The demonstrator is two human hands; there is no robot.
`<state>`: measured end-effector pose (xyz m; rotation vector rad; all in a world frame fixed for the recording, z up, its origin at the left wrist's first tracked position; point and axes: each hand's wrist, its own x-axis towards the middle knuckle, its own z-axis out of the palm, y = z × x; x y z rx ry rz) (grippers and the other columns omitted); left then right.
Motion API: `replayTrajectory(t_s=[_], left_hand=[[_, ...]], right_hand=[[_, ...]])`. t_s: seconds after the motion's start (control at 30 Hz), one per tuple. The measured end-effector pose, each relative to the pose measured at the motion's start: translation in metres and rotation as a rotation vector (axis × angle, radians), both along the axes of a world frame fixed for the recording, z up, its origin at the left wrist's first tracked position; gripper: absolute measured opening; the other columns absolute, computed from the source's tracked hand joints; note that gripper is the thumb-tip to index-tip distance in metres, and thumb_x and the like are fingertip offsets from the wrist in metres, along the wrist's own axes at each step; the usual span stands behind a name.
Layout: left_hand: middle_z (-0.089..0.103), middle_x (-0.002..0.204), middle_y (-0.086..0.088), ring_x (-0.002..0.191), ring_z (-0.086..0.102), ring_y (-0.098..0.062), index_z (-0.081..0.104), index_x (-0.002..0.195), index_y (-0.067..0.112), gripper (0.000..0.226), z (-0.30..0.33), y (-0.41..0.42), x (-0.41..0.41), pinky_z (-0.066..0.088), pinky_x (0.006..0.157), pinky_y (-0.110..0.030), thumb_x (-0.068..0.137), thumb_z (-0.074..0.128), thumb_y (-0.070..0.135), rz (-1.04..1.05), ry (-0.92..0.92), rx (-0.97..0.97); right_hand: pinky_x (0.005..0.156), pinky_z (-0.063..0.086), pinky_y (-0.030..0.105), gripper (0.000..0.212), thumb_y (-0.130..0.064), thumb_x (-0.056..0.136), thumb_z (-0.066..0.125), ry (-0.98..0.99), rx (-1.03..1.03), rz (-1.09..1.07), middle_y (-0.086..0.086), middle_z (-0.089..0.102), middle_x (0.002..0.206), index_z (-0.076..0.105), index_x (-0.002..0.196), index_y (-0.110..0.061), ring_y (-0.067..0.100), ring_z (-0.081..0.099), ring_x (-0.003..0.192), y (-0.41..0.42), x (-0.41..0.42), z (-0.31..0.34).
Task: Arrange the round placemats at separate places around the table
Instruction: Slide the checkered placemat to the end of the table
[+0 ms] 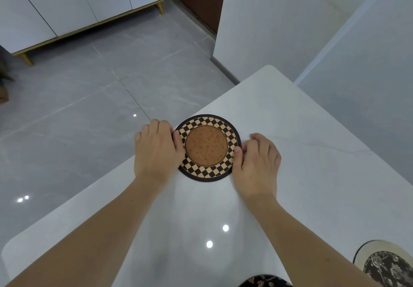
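A round placemat (206,147) with a brown cork centre and a black-and-tan checkered rim lies flat on the white table (290,130), near its far left edge. My left hand (156,150) rests on its left rim, thumb on the checkered band. My right hand (257,161) pinches its right rim with fingers curled. A second round placemat (380,262), cream rim with a dark floral centre, lies at the bottom right, partly cut off by the frame. A dark floral placemat (263,282) peeks in at the bottom edge.
The table's rounded corner (271,67) is beyond the checkered mat, close to a white wall (279,18). Grey tiled floor (78,108) spreads to the left, with a white cabinet on gold legs (67,7) at the back.
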<state>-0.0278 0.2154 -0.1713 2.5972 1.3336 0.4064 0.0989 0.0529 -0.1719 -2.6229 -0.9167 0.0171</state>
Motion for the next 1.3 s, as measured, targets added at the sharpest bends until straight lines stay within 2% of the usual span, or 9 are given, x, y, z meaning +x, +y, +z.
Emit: replayTrajectory(t_s=[0.1, 0.23, 0.33, 0.5, 0.7, 0.9, 1.0, 1.1, 1.3], left_hand=[[0.056, 0.091, -0.009, 0.082, 0.050, -0.031, 0.055, 0.094, 0.010, 0.013, 0.000, -0.001, 0.000, 0.040, 0.073, -0.043, 0.089, 0.052, 0.021, -0.010, -0.042, 0.012], [0.062, 0.108, -0.006, 0.097, 0.053, -0.031, 0.058, 0.119, 0.017, 0.029, -0.001, -0.001, -0.002, 0.041, 0.084, -0.044, 0.092, 0.049, 0.019, -0.093, -0.048, 0.015], [0.067, 0.105, -0.007, 0.094, 0.059, -0.031, 0.058, 0.123, 0.016, 0.032, 0.000, -0.002, -0.001, 0.047, 0.082, -0.043, 0.094, 0.045, 0.017, -0.119, -0.085, -0.092], [0.069, 0.099, -0.008, 0.084, 0.063, -0.030, 0.057, 0.125, 0.016, 0.034, 0.003, -0.003, -0.002, 0.051, 0.069, -0.038, 0.094, 0.044, 0.015, -0.121, -0.119, -0.144], [0.068, 0.102, -0.009, 0.087, 0.063, -0.030, 0.056, 0.127, 0.015, 0.035, 0.000, -0.002, -0.001, 0.050, 0.072, -0.039, 0.095, 0.042, 0.016, -0.121, -0.111, -0.131], [0.064, 0.118, -0.013, 0.104, 0.059, -0.034, 0.050, 0.134, 0.011, 0.039, 0.000, -0.003, 0.000, 0.047, 0.085, -0.043, 0.098, 0.036, 0.018, -0.123, -0.069, -0.127], [0.062, 0.124, -0.019, 0.111, 0.057, -0.039, 0.048, 0.135, 0.005, 0.040, 0.010, -0.002, -0.001, 0.043, 0.097, -0.046, 0.100, 0.035, 0.020, -0.113, -0.124, -0.107], [0.060, 0.126, -0.021, 0.115, 0.054, -0.040, 0.048, 0.133, 0.003, 0.039, 0.022, -0.006, 0.000, 0.040, 0.103, -0.049, 0.099, 0.038, 0.019, -0.097, -0.184, -0.033], [0.062, 0.117, -0.018, 0.108, 0.053, -0.037, 0.053, 0.124, 0.003, 0.033, 0.048, -0.093, 0.028, 0.039, 0.101, -0.050, 0.094, 0.046, 0.015, -0.328, -0.129, 0.006]], right_hand=[[0.108, 0.026, 0.039, 0.015, -0.029, 0.093, 0.047, -0.003, 0.045, -0.017, 0.003, 0.053, 0.124, 0.053, 0.097, -0.016, 0.023, 0.042, 0.121, 0.000, -0.001, 0.001], [0.108, 0.027, 0.037, 0.027, -0.031, 0.094, 0.044, -0.006, 0.041, -0.003, 0.002, 0.051, 0.125, 0.051, 0.115, -0.016, 0.022, 0.042, 0.119, 0.000, -0.001, 0.002], [0.107, 0.024, 0.036, 0.026, -0.032, 0.094, 0.039, -0.004, 0.010, 0.014, 0.001, 0.049, 0.125, 0.050, 0.114, -0.021, 0.021, 0.040, 0.119, 0.000, 0.000, 0.001], [0.107, 0.025, 0.037, 0.024, -0.030, 0.094, 0.040, -0.014, 0.005, 0.015, 0.002, 0.049, 0.125, 0.051, 0.113, -0.020, 0.023, 0.041, 0.119, 0.000, -0.001, 0.001], [0.107, 0.026, 0.038, 0.024, -0.030, 0.094, 0.040, -0.013, 0.015, 0.018, 0.002, 0.049, 0.124, 0.052, 0.113, -0.020, 0.023, 0.041, 0.119, 0.000, -0.001, 0.001], [0.109, 0.026, 0.038, 0.029, -0.029, 0.094, 0.041, 0.015, 0.053, 0.037, 0.003, 0.050, 0.127, 0.053, 0.117, -0.017, 0.024, 0.041, 0.123, -0.004, 0.000, 0.003], [0.110, 0.030, 0.036, 0.030, -0.021, 0.093, 0.046, 0.125, 0.189, 0.021, 0.007, 0.050, 0.133, 0.055, 0.120, -0.011, 0.024, 0.043, 0.126, -0.014, 0.000, 0.014], [0.111, 0.030, 0.036, 0.032, -0.020, 0.093, 0.047, 0.120, 0.264, 0.008, 0.007, 0.047, 0.138, 0.054, 0.123, -0.011, 0.023, 0.041, 0.129, -0.042, 0.007, 0.025], [0.112, 0.027, 0.035, 0.035, -0.018, 0.094, 0.047, 0.058, 0.123, -0.067, 0.008, 0.044, 0.142, 0.051, 0.128, -0.011, 0.023, 0.038, 0.133, -0.161, 0.026, 0.049]])
